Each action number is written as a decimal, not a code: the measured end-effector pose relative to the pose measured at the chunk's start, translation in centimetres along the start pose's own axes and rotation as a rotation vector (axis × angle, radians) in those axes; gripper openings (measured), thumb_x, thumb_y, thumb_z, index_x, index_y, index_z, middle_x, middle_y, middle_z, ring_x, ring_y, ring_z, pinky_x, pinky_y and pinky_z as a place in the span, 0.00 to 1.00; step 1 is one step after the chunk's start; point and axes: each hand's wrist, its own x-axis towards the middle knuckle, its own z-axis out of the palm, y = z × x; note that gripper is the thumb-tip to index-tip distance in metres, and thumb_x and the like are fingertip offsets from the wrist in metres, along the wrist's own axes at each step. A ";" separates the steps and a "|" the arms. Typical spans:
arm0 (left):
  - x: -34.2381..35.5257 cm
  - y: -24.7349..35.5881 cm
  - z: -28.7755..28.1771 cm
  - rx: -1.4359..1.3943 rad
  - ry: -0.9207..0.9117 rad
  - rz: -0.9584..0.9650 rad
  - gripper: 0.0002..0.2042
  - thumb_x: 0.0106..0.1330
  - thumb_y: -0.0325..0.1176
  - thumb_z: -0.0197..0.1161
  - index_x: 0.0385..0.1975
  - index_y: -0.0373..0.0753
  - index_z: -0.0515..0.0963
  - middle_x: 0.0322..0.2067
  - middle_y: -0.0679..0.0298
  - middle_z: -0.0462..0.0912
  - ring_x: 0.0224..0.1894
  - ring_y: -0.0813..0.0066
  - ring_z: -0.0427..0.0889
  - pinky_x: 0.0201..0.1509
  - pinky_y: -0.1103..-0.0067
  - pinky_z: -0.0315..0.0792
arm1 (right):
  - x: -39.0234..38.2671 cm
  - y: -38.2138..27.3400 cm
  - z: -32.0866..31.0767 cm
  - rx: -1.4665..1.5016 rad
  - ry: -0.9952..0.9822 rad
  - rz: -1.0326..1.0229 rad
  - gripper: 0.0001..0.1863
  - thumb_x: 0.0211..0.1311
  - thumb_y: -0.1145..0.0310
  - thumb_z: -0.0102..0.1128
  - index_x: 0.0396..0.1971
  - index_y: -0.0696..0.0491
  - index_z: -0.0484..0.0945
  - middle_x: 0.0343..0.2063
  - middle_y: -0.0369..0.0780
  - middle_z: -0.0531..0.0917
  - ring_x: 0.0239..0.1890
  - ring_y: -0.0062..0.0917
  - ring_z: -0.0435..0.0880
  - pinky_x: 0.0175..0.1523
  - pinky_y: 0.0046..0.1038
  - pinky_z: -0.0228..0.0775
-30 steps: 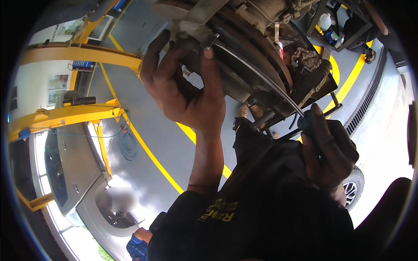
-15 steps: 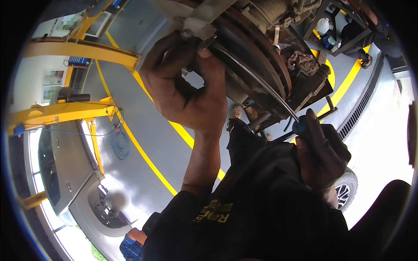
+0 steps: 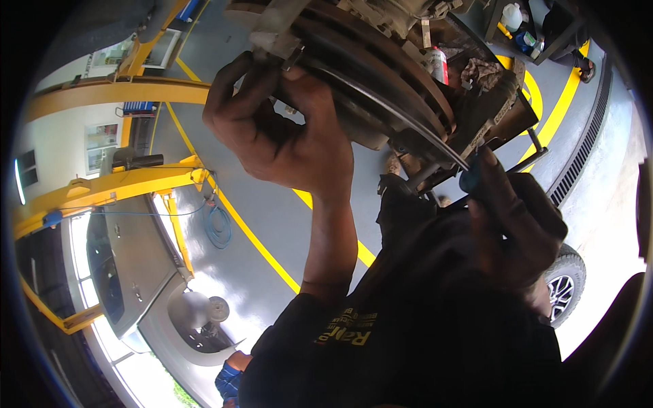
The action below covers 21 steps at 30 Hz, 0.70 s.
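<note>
My left hand (image 3: 279, 132) is raised at the upper middle, thumb and fingers closed on a small metal piece (image 3: 293, 58) beside a grey bracket-like part (image 3: 273, 42). Whether that piece is loose or attached cannot be made out. In my right hand (image 3: 520, 217) is a long screwdriver (image 3: 416, 126), gripped by its teal handle. Its shaft slants up and left along the worn brake disc (image 3: 391, 71) toward my left fingertips. The tip of the screwdriver is hard to see against the dark metal.
Behind the disc, a dark tray (image 3: 520, 112) bears a red-and-white can (image 3: 437, 64) and a crumpled rag (image 3: 479, 73). Yellow lift arms (image 3: 109, 187) and a grey vehicle (image 3: 136, 265) stand at left. A wheel (image 3: 563, 289) lies at lower right. Another person (image 3: 568, 41) is at upper right.
The view has shifted, so the surroundings sit differently and more of the red-and-white can shows. Both hands keep their grips; the screwdriver still lies along the disc.
</note>
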 end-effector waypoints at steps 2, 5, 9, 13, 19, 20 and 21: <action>0.0 -0.4 0.1 -0.003 0.016 0.023 0.10 0.69 0.27 0.67 0.34 0.31 0.72 0.46 0.58 0.79 0.44 0.73 0.82 0.49 0.79 0.78 | -0.1 0.1 -0.2 0.016 -0.012 -0.002 0.32 0.49 0.82 0.73 0.60 0.55 0.83 0.24 0.41 0.83 0.22 0.23 0.81 0.27 0.26 0.74; -0.1 -0.5 0.3 0.016 0.037 0.022 0.10 0.69 0.29 0.67 0.34 0.32 0.72 0.44 0.59 0.80 0.42 0.74 0.81 0.47 0.80 0.78 | -0.2 -0.1 -0.2 0.019 -0.008 -0.010 0.32 0.49 0.83 0.72 0.60 0.56 0.83 0.24 0.42 0.83 0.22 0.24 0.82 0.28 0.26 0.75; -0.3 -0.2 0.1 0.066 0.028 -0.067 0.09 0.69 0.31 0.67 0.37 0.33 0.74 0.39 0.61 0.81 0.39 0.76 0.82 0.44 0.81 0.78 | -0.5 0.1 0.0 0.048 -0.032 -0.016 0.30 0.51 0.84 0.71 0.59 0.59 0.82 0.29 0.45 0.84 0.25 0.26 0.83 0.30 0.27 0.77; -0.3 -0.8 0.1 0.032 0.042 -0.060 0.10 0.68 0.31 0.68 0.39 0.33 0.74 0.36 0.62 0.82 0.37 0.77 0.82 0.43 0.81 0.80 | -0.9 0.1 -1.0 0.043 -0.188 -0.001 0.19 0.59 0.86 0.63 0.52 0.73 0.79 0.55 0.57 0.84 0.34 0.38 0.86 0.37 0.32 0.82; -0.3 -0.8 0.1 -0.048 0.065 -0.063 0.11 0.67 0.32 0.70 0.39 0.34 0.75 0.38 0.61 0.81 0.38 0.76 0.83 0.43 0.82 0.82 | 0.0 -0.5 -1.9 0.051 -0.288 -0.004 0.19 0.59 0.87 0.63 0.52 0.73 0.78 0.56 0.62 0.81 0.33 0.38 0.86 0.34 0.31 0.81; -0.3 -0.8 0.0 -0.049 0.060 -0.076 0.11 0.67 0.31 0.70 0.39 0.34 0.75 0.38 0.61 0.81 0.38 0.76 0.82 0.43 0.82 0.82 | 0.0 -0.2 -2.1 0.041 -0.301 -0.043 0.20 0.59 0.87 0.64 0.53 0.72 0.78 0.56 0.62 0.81 0.32 0.38 0.86 0.33 0.30 0.81; -0.5 -0.9 -0.1 -0.048 0.056 -0.088 0.10 0.67 0.31 0.70 0.39 0.34 0.75 0.38 0.61 0.81 0.38 0.76 0.82 0.44 0.82 0.82 | 0.1 -0.2 -2.3 0.037 -0.311 -0.042 0.21 0.59 0.86 0.64 0.54 0.71 0.78 0.55 0.62 0.81 0.32 0.38 0.85 0.33 0.30 0.80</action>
